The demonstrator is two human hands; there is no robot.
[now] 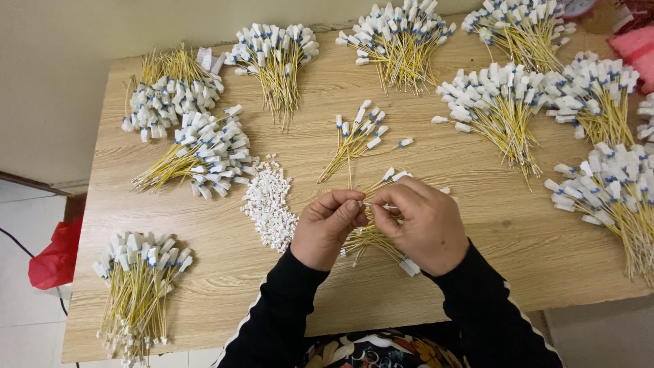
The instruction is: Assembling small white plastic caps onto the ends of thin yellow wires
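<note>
My left hand (327, 228) and my right hand (426, 225) meet over the middle of a wooden table (518, 252). Between their fingertips both pinch one thin yellow cable (376, 204). My right hand also grips a small bunch of yellow cables with white and blue connectors (373, 240), which fans out under both hands. A heap of small loose white caps (269, 202) lies just left of my left hand. A small loose fan of finished cables (357, 136) lies just beyond my hands.
Several bundles of yellow cables with white connectors ring the table: back left (174, 92), left (204, 153), front left (139, 276), back middle (398, 37), right (501, 102) and far right (613, 187). A red bag (54, 262) lies on the floor at the left.
</note>
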